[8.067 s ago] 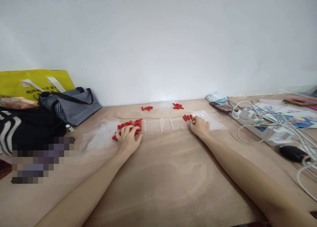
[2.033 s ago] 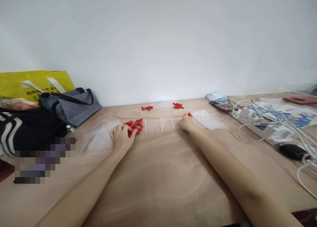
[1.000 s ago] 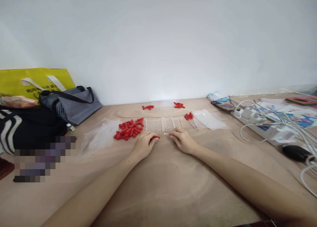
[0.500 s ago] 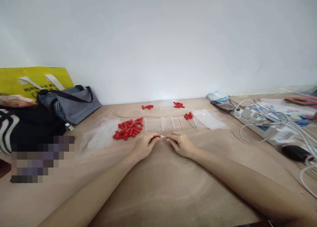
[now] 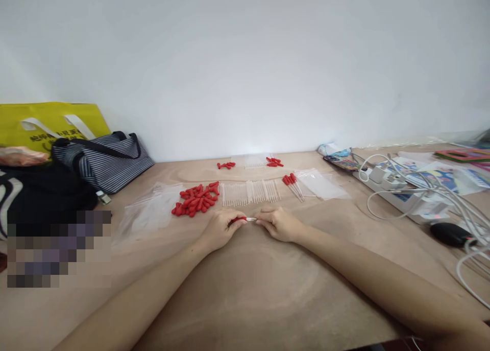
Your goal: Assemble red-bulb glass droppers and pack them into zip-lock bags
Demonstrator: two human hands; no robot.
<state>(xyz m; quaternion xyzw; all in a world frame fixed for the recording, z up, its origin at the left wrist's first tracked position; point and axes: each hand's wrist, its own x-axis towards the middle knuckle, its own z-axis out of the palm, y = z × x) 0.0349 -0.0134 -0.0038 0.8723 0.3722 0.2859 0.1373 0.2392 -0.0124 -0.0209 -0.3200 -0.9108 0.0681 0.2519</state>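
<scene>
My left hand (image 5: 224,228) pinches a red rubber dropper bulb (image 5: 240,219) between thumb and fingers. My right hand (image 5: 279,224) is closed on a thin clear glass dropper tube (image 5: 251,219), whose end meets the bulb; how far it sits inside I cannot tell. Just beyond the hands lies a row of clear glass tubes (image 5: 248,192). A heap of red bulbs (image 5: 196,199) is beyond my left hand to the left. Right of the row are several droppers with red bulbs on them (image 5: 293,181).
Clear plastic bags lie at left (image 5: 149,213) and right (image 5: 319,184). More bulbs (image 5: 274,162) and tubes are near the wall. A striped bag (image 5: 107,159) and yellow bag (image 5: 76,113) stand left. A power strip (image 5: 401,200) with white cables and a black mouse-like object (image 5: 451,234) sit right.
Both hands stay together and sit slightly lower in view, with more of the red bulb showing. The rest of the scene has shifted slightly left with the camera.
</scene>
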